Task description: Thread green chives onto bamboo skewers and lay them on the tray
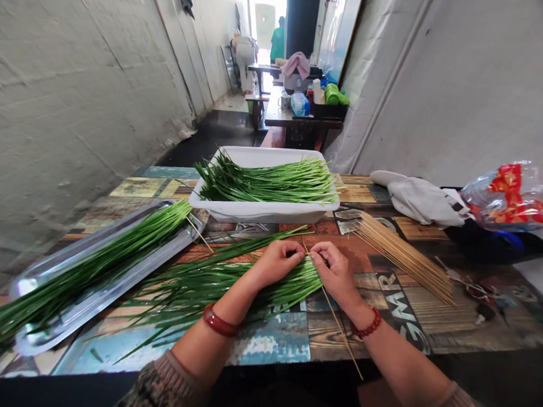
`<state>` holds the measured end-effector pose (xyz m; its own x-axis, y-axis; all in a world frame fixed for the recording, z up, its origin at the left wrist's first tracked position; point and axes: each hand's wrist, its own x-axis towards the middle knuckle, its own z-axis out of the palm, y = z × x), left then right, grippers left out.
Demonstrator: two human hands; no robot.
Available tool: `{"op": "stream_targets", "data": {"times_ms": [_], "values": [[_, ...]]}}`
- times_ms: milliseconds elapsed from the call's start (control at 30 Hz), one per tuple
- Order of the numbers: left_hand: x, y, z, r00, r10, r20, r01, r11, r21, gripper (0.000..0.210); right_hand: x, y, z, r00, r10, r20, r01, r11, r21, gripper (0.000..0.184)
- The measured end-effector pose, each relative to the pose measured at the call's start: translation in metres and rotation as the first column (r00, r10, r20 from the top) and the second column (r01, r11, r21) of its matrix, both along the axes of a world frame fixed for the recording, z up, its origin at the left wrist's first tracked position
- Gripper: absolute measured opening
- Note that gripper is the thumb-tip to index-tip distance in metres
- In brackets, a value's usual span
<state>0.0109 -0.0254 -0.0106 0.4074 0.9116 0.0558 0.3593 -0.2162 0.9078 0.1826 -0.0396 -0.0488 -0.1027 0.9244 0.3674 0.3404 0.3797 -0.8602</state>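
My left hand (281,263) and my right hand (334,271) meet at the pale ends of a spread bunch of garlic chives (200,284) on the table. Both are closed in a pinch; thumbs and fingertips hold chive ends beside a thin bamboo skewer (343,334). The skewer slants past the stem ends, its upper tip showing between my hands and its lower end reaching over the table's front edge. Exactly how the fingertips grip the stems is partly hidden. A skewered bunch of chives (129,251) lies in a metal tray (128,293) to the left.
Behind my hands stands a white plastic tub (264,212) of loose chives. Bare bamboo skewers (404,257) lie on the right, near scissors (477,290), a grey cloth (418,198) and a plastic bag (512,199). Two people are in the background, near the bright doorway.
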Motion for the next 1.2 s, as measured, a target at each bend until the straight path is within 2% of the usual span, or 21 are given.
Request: {"op": "stream_targets", "data": {"times_ms": [233, 467, 600, 700, 767, 833, 1000, 1067, 1200], "values": [[-0.001, 0.0, -0.006, 0.997, -0.07, -0.033, 0.071, 0.997, 0.032, 0.018, 0.0, 0.002, -0.005, 0.998, -0.025, 0.064, 0.024, 1.0, 0.009, 0.017], [0.003, 0.002, -0.014, 0.991, 0.036, -0.13, -0.025, 0.996, 0.083, 0.022, -0.002, 0.002, -0.005, 0.999, 0.032, 0.037, -0.031, 0.999, -0.024, 0.019], [0.001, 0.003, -0.014, 0.989, 0.053, -0.137, -0.039, 0.994, 0.106, 0.019, -0.003, 0.005, -0.009, 1.0, -0.012, 0.028, 0.014, 0.998, -0.053, 0.018], [-0.007, 0.008, -0.012, 0.976, 0.157, -0.149, -0.128, 0.974, 0.188, 0.022, -0.005, 0.008, -0.012, 1.0, -0.026, 0.015, 0.027, 0.996, -0.08, 0.016], [-0.013, 0.015, -0.011, 0.942, 0.255, -0.221, -0.19, 0.942, 0.276, 0.023, -0.006, 0.01, -0.012, 0.999, -0.028, 0.015, 0.029, 0.996, -0.079, 0.015], [-0.016, 0.022, -0.011, 0.905, 0.301, -0.299, -0.193, 0.919, 0.343, 0.024, -0.007, 0.013, -0.012, 0.999, -0.043, 0.018, 0.044, 0.997, -0.063, 0.015], [-0.011, 0.037, -0.013, 0.858, 0.2, -0.472, -0.008, 0.926, 0.379, 0.026, -0.007, 0.016, -0.014, 0.998, -0.06, 0.018, 0.061, 0.998, -0.032, 0.019], [-0.008, 0.04, -0.011, 0.801, 0.202, -0.563, 0.057, 0.911, 0.408, 0.029, -0.008, 0.017, -0.015, 0.998, -0.062, 0.016, 0.062, 0.998, -0.019, 0.02], [-0.003, 0.044, -0.006, 0.659, 0.269, -0.702, 0.096, 0.896, 0.433, 0.025, -0.009, 0.017, -0.015, 0.997, -0.07, 0.01, 0.07, 0.998, 0.002, 0.019]]}}
